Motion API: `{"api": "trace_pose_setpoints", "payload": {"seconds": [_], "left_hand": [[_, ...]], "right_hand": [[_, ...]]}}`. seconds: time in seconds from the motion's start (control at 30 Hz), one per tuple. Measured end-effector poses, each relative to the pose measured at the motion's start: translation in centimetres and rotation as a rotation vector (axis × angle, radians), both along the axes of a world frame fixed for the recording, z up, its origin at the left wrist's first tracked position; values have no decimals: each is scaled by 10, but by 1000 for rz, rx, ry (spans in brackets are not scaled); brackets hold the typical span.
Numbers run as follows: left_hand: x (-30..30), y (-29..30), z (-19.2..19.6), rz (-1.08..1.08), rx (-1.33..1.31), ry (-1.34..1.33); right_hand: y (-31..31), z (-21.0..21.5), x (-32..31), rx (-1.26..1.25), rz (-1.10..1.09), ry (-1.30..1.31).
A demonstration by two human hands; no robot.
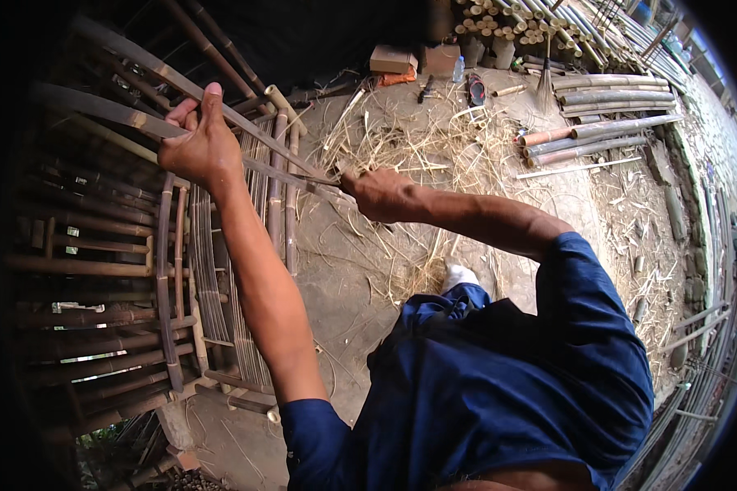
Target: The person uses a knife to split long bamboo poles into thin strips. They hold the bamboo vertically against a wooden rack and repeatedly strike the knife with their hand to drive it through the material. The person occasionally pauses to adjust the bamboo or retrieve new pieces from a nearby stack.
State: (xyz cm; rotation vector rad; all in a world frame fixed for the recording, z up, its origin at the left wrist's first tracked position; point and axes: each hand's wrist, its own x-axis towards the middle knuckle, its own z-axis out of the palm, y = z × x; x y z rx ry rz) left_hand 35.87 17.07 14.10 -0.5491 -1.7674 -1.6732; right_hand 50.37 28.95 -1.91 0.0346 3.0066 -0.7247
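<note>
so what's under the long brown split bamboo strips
Beneath the strips, round brown bamboo poles show; whatever the left hand covers there cannot be seen.

Bright daylight at right, deep shadow left, fisheye curvature (4 dark corners).

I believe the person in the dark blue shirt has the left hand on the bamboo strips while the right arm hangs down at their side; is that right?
Not quite: the head view shows the right arm stretched forward, the right hand where the bamboo strips converge. The left hand is indeed on them, and the shirt is dark blue.
</note>
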Motion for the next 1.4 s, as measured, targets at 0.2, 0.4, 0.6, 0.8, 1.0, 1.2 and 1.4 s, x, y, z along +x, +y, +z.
{"api": "trace_pose_setpoints", "payload": {"seconds": [0.2, 0.4, 0.6, 0.8, 1.0, 1.2, 1.4], "left_hand": [[-36, 8, -8, -47, 97, 7], [-101, 13, -31, 129, 23, -4], [-179, 78, -32, 276, -27, -57], [-239, 136, -41, 525, -69, -130], [-276, 220, -51, 779, -218, -201], [-322, 244, -65, 792, -328, -183], [-338, 286, -72, 695, -267, -119]], "right_hand": [[31, -180, -25, -186, -133, -330], [68, -274, -60, -266, -250, -483], [148, -312, -126, -405, -80, -454], [237, -340, -193, -493, -3, -596], [287, -428, -263, -267, 24, -843], [291, -486, -299, -212, -187, -809], [305, -502, -332, 195, 91, -601]]}}
